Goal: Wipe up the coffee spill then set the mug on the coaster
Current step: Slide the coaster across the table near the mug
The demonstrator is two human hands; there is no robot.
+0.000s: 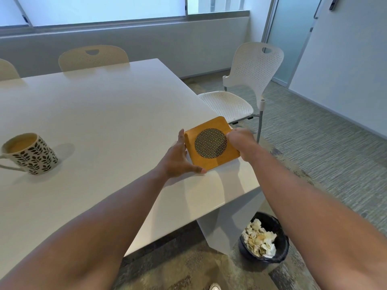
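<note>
A square wooden coaster [211, 144] with a round dark mesh centre is tilted up near the right edge of the white table [109, 114]. My left hand [180, 158] grips its left and near edges with spread fingers. My right hand [241, 143] holds its right edge. A white mug [31, 153] with a dark leaf pattern stands upright at the table's left, full of milky coffee, handle toward the near left. No spill shows on the tabletop.
A black bin [265, 239] with crumpled stained paper towels sits on the floor below the table's right corner. A white perforated chair [249, 84] stands to the right. Two more chairs [93, 57] line the far side.
</note>
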